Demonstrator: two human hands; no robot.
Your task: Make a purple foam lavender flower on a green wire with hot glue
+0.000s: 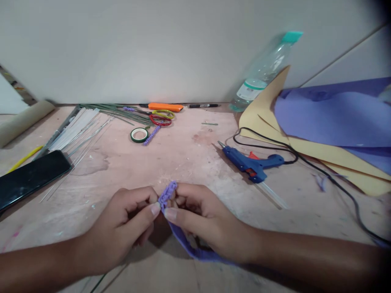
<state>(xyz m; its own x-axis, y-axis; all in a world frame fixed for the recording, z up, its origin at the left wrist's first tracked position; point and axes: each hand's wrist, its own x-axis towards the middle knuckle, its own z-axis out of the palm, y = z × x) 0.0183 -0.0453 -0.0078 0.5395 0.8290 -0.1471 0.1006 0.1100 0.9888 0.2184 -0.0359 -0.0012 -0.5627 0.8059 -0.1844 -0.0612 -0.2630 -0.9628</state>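
A ruffled purple paper strip (167, 194) stands up between my two hands near the front middle of the table. My left hand (126, 228) pinches its lower left edge between thumb and forefinger. On the other side my right hand (204, 217) is closed on the strip, its thumb at the base. A smooth purple tail of the strip (195, 253) hangs below my right hand and passes under the wrist. The other fingers of both hands are curled in and partly hidden.
A blue glue gun (253, 162) with a black cord lies right. Behind are a bottle (259, 77) and purple sheets (332, 114). Tape (139, 135), red-and-yellow scissors (161, 118), an orange cutter (165, 107) and green wires lie at the back; a phone (33, 177) is left.
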